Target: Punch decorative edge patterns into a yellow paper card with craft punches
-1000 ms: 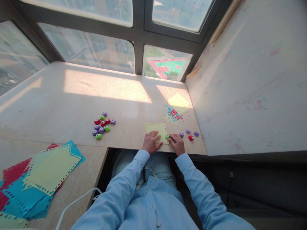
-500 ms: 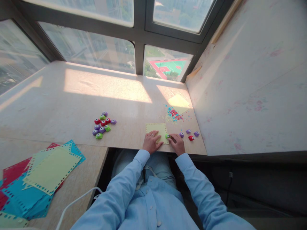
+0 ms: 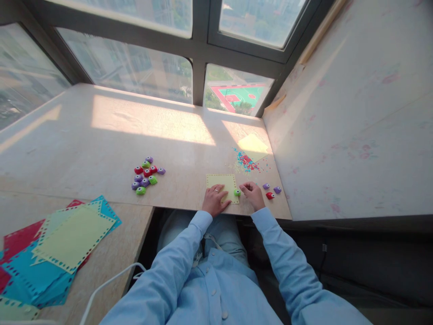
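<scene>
A pale yellow sheet (image 3: 219, 179) with small holes punched along its edges lies in front of me. My left hand (image 3: 215, 199) rests on its lower left part, fingers stretched out and a ring on one of them. On the sheet's right edge sits a green craft punch (image 3: 237, 192), untouched by either hand. Just right of it, my right hand (image 3: 252, 194) is raised a little, thumb and fingertips pinched together. What the pinch holds, if anything, is too small to make out. Beside that hand lie two purple punches (image 3: 266, 186) and a red punch (image 3: 269, 195).
Punched-out confetti (image 3: 248, 162) is scattered beyond the sheet, by another yellow sheet (image 3: 253, 146). A cluster of red, green and purple punches (image 3: 146, 173) stands to the left. Punched colored sheets (image 3: 72, 237) are piled at lower left near a white cable (image 3: 98, 289). A wall (image 3: 338, 135) bounds the right.
My right hand has let go of the green punch and moved slightly right. It now covers the spot where a purple punch showed. The left hand stays on the sheet.
</scene>
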Action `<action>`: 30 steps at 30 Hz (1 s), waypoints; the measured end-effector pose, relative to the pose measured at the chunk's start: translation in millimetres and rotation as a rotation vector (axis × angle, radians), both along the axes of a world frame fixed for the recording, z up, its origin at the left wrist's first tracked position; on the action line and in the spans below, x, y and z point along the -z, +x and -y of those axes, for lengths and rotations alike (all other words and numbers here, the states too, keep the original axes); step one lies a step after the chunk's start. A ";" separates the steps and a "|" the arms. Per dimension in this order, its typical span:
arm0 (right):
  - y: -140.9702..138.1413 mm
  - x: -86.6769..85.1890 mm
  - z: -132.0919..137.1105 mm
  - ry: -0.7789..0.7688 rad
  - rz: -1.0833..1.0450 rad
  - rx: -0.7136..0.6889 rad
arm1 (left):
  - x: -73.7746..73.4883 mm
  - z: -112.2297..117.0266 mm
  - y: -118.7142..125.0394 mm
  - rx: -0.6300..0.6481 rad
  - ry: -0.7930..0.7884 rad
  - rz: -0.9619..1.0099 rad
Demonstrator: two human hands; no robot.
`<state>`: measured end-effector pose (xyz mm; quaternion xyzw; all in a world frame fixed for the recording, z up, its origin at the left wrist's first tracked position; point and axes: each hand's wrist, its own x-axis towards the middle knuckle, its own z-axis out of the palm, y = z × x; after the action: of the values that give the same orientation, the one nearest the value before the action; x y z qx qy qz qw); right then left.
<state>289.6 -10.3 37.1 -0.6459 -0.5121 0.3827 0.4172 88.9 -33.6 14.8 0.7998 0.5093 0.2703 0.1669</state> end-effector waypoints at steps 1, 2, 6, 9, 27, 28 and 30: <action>-0.2 0.1 -1.5 -0.016 0.001 -0.022 | 0.1 -0.1 -0.1 0.002 -0.002 0.002; -0.5 0.6 -2.5 -0.027 0.001 -0.042 | 0.3 -0.2 -0.2 0.004 -0.005 0.004; -1.6 5.4 -3.6 -0.063 -0.025 -0.078 | 1.1 -0.4 -0.2 0.007 -0.013 0.009; -0.7 9.5 -3.8 -0.086 -0.022 -0.079 | 1.0 -0.2 0.1 0.007 -0.014 0.008; 3.6 35.5 -26.1 -0.121 0.334 -0.149 | -1.9 1.8 2.3 0.002 -0.035 0.019; 2.7 36.6 -25.9 -0.118 0.341 -0.145 | -1.7 1.8 2.3 0.004 -0.036 0.021; 1.2 37.7 -25.0 -0.111 0.351 -0.133 | -1.0 1.7 2.4 0.007 -0.031 0.022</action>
<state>290.8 14.8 -0.6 -0.6893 -0.5968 0.3187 0.2591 91.3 -35.4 15.7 0.7957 0.5089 0.2707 0.1860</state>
